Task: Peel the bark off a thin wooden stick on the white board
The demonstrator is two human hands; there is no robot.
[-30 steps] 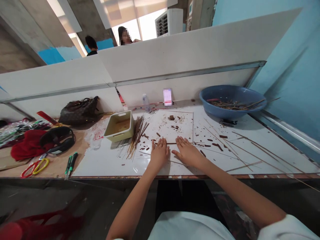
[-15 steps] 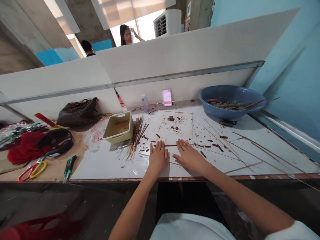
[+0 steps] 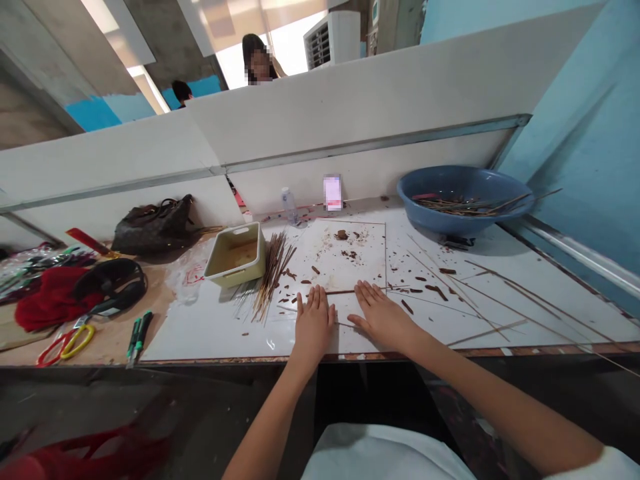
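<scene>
My left hand (image 3: 314, 327) and my right hand (image 3: 381, 319) lie flat on a white board (image 3: 225, 333), fingers spread and holding nothing. A thin stick (image 3: 344, 324) runs between them and passes under my right palm. Just beyond my fingertips lies a dark brown stick (image 3: 341, 291). Brown bark chips (image 3: 350, 255) are scattered across the board. To the left of my left hand stands a loose bundle of thin sticks (image 3: 273, 280), beside a cream rectangular tray (image 3: 235, 255) with brownish liquid. Long sticks (image 3: 505, 307) lie to the right.
A blue bowl (image 3: 463, 200) of sticks sits at the back right. A water bottle (image 3: 289, 207) and a blurred phone (image 3: 333, 192) stand by the white partition (image 3: 360, 100). At left lie a dark handbag (image 3: 153, 227), red cloth, scissors (image 3: 65, 343) and utility knives (image 3: 137, 337). A person (image 3: 257, 60) stands beyond.
Both hands have slid toward me across the board, leaving the dark stick beyond my fingertips. The view has tilted up slightly, and the person beyond the partition shows higher.
</scene>
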